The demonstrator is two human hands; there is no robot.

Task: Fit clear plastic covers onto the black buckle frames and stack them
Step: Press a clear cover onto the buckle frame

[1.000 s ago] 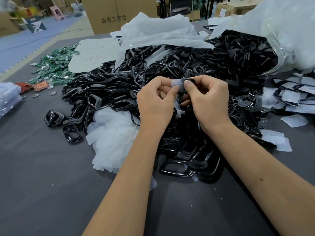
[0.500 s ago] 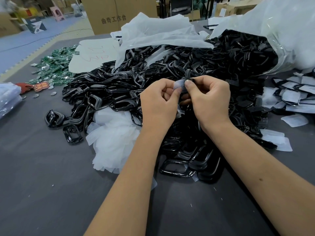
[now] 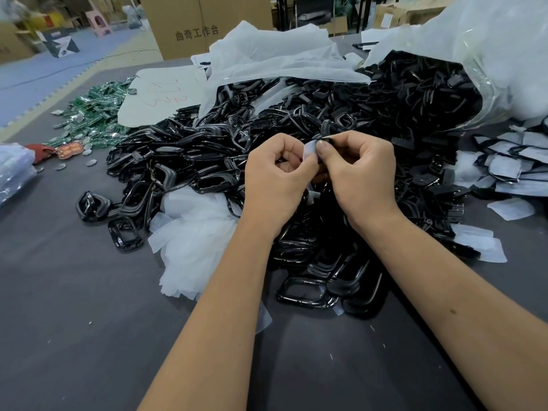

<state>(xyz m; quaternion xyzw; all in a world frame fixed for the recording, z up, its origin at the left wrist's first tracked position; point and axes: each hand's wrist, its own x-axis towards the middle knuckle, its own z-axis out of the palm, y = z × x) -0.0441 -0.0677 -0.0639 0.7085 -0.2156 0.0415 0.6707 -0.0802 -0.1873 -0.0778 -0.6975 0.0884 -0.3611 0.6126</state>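
Both hands meet above a big heap of black buckle frames on the grey table. My left hand and my right hand together pinch a clear plastic cover with a black buckle frame that peeks out above my right thumb. Most of that frame is hidden by my fingers. A pile of loose clear covers lies left of my left forearm. Covered frames are stacked at the right edge.
A large clear bag spills more frames at the back right. White sheets lie behind the heap. Green packets sit at the back left, and a cardboard box stands beyond the table.
My hands have stayed in place over the heap, only shifting their fingers slightly on the cover and frame.
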